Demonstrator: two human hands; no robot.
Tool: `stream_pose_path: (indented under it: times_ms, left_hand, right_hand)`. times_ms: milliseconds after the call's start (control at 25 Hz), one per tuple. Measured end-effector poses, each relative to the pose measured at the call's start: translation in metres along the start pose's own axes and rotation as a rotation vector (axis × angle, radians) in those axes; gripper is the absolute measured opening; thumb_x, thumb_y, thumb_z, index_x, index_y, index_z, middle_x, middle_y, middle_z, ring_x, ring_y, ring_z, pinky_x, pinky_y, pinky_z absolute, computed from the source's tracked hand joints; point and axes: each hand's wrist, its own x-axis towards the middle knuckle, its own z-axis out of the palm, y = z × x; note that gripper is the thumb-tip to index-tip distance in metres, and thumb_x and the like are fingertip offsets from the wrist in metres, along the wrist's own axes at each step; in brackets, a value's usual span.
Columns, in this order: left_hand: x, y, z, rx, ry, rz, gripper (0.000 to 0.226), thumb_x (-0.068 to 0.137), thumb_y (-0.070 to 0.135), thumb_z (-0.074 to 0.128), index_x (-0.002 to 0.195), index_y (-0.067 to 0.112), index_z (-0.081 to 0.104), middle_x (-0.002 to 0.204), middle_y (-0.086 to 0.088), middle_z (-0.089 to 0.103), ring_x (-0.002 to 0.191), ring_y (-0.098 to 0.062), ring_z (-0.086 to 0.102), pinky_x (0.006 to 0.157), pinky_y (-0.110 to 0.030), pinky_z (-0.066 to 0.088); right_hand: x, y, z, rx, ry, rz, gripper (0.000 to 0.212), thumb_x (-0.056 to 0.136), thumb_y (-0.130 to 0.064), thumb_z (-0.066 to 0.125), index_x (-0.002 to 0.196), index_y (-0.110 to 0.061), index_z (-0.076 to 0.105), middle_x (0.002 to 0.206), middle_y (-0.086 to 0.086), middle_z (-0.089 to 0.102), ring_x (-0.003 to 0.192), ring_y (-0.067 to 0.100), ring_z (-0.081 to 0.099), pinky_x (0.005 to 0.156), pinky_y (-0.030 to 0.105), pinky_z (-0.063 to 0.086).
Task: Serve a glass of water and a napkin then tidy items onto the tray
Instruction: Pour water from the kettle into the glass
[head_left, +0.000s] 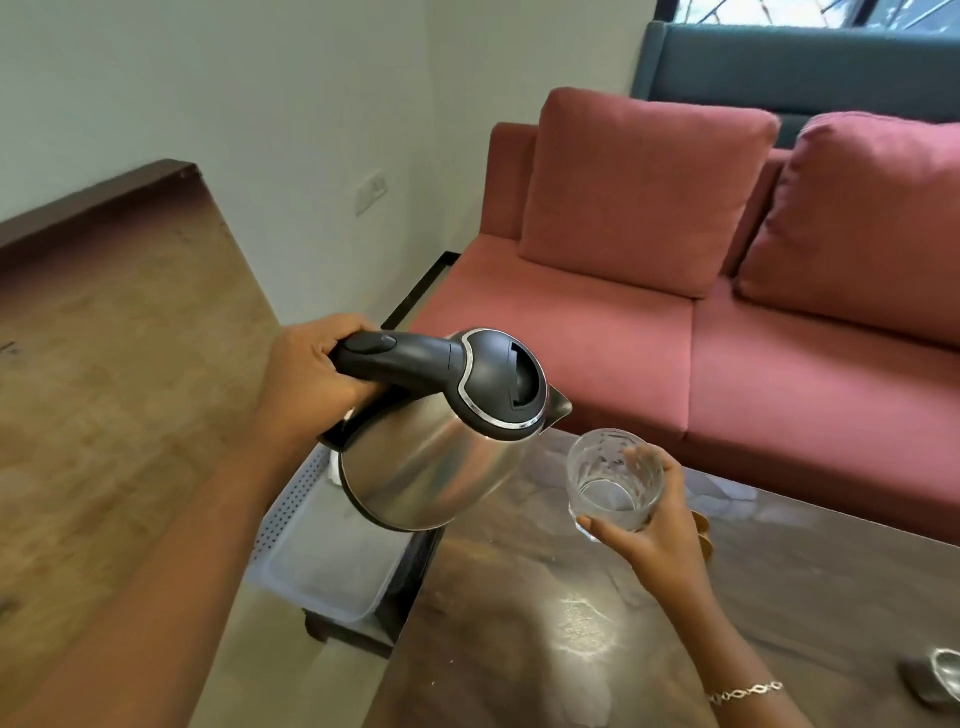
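Note:
My left hand (306, 371) grips the black handle of a steel electric kettle (436, 457), held in the air and tilted with its spout toward the right. Just below the spout, my right hand (660, 530) holds a clear patterned glass (613, 478) tilted toward the kettle above the dark table. The glass looks empty or nearly so. A white perforated tray (311, 561) sits under the kettle on a low dark stand. No napkin shows in view.
A glossy dark coffee table (545, 623) fills the lower middle and right. A red sofa (675, 322) stands behind it. A wooden surface (104, 364) runs along the left. A small metal object (935, 675) lies at the table's right edge.

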Motion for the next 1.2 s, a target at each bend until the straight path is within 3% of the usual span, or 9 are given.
stream_pose_path:
  times_ms: [200, 280, 400, 440, 600, 800, 920, 1080, 1200]
  left_hand:
    - [0.014, 0.041, 0.010, 0.092, -0.070, 0.180, 0.020, 0.059, 0.010, 0.061, 0.076, 0.021, 0.062, 0.067, -0.006, 0.063, 0.064, -0.005, 0.054, 0.059, -0.016, 0.042]
    - [0.016, 0.054, 0.019, 0.130, -0.114, 0.242, 0.020, 0.060, 0.010, 0.061, 0.075, 0.024, 0.061, 0.066, 0.002, 0.064, 0.063, -0.005, 0.055, 0.058, -0.020, 0.042]
    - [0.016, 0.075, 0.037, 0.173, -0.185, 0.307, 0.021, 0.060, 0.012, 0.059, 0.074, 0.028, 0.060, 0.064, 0.026, 0.062, 0.062, 0.003, 0.056, 0.056, -0.010, 0.038]
    - [0.015, 0.081, 0.042, 0.187, -0.199, 0.319, 0.020, 0.060, 0.013, 0.058, 0.073, 0.028, 0.060, 0.063, 0.026, 0.062, 0.061, 0.002, 0.057, 0.055, -0.009, 0.037]
    - [0.015, 0.100, 0.055, 0.251, -0.207, 0.391, 0.017, 0.058, 0.013, 0.056, 0.072, 0.011, 0.066, 0.057, -0.004, 0.059, 0.054, -0.017, 0.052, 0.053, -0.027, 0.039]
    - [0.016, 0.122, 0.066, 0.300, -0.257, 0.472, 0.019, 0.057, 0.010, 0.056, 0.072, 0.006, 0.067, 0.056, -0.011, 0.059, 0.054, -0.030, 0.053, 0.053, -0.031, 0.041]
    - [0.017, 0.131, 0.071, 0.319, -0.282, 0.524, 0.016, 0.057, 0.010, 0.057, 0.069, 0.006, 0.067, 0.054, -0.010, 0.058, 0.051, -0.032, 0.052, 0.052, -0.033, 0.041]
    - [0.021, 0.140, 0.077, 0.373, -0.292, 0.592, 0.014, 0.059, 0.012, 0.059, 0.067, 0.002, 0.066, 0.054, -0.012, 0.059, 0.050, -0.034, 0.052, 0.050, -0.039, 0.045]
    - [0.023, 0.145, 0.080, 0.399, -0.320, 0.603, 0.016, 0.060, 0.014, 0.059, 0.067, 0.001, 0.065, 0.054, -0.015, 0.059, 0.051, -0.036, 0.051, 0.051, -0.043, 0.046]
  right_hand:
    - [-0.003, 0.001, -0.018, -0.023, -0.004, 0.004, 0.085, 0.055, -0.018, 0.087, 0.124, -0.021, 0.037, 0.122, -0.007, 0.051, 0.113, -0.002, 0.047, 0.090, 0.006, 0.034]
    - [-0.006, 0.004, -0.029, -0.019, -0.009, 0.010, 0.085, 0.056, -0.018, 0.087, 0.125, -0.019, 0.037, 0.119, -0.011, 0.050, 0.111, -0.007, 0.046, 0.088, 0.000, 0.033]
    - [-0.019, 0.016, -0.046, -0.017, 0.023, 0.024, 0.086, 0.056, -0.018, 0.087, 0.124, -0.020, 0.036, 0.118, -0.015, 0.049, 0.110, -0.003, 0.048, 0.088, -0.002, 0.031]
    - [-0.022, 0.018, -0.051, -0.023, 0.025, 0.034, 0.086, 0.056, -0.018, 0.087, 0.125, -0.019, 0.035, 0.119, -0.013, 0.050, 0.110, -0.001, 0.048, 0.088, -0.003, 0.031]
    - [-0.027, 0.023, -0.065, -0.039, 0.025, 0.043, 0.087, 0.056, -0.018, 0.087, 0.127, -0.016, 0.035, 0.122, -0.006, 0.050, 0.112, 0.005, 0.048, 0.089, -0.002, 0.031]
    - [-0.030, 0.028, -0.076, -0.060, 0.033, 0.061, 0.090, 0.056, -0.018, 0.087, 0.129, -0.012, 0.035, 0.125, -0.005, 0.049, 0.114, 0.006, 0.046, 0.090, -0.003, 0.029]
    - [-0.031, 0.029, -0.080, -0.076, 0.035, 0.060, 0.090, 0.056, -0.020, 0.087, 0.130, -0.012, 0.035, 0.126, -0.005, 0.048, 0.115, 0.007, 0.046, 0.092, 0.003, 0.031]
    - [-0.033, 0.032, -0.085, -0.094, 0.048, 0.065, 0.090, 0.056, -0.021, 0.086, 0.130, -0.014, 0.034, 0.127, -0.004, 0.049, 0.116, 0.012, 0.047, 0.098, 0.024, 0.036]
    - [-0.034, 0.034, -0.088, -0.102, 0.049, 0.071, 0.090, 0.057, -0.022, 0.086, 0.130, -0.015, 0.034, 0.127, -0.003, 0.049, 0.117, 0.014, 0.048, 0.100, 0.029, 0.039]
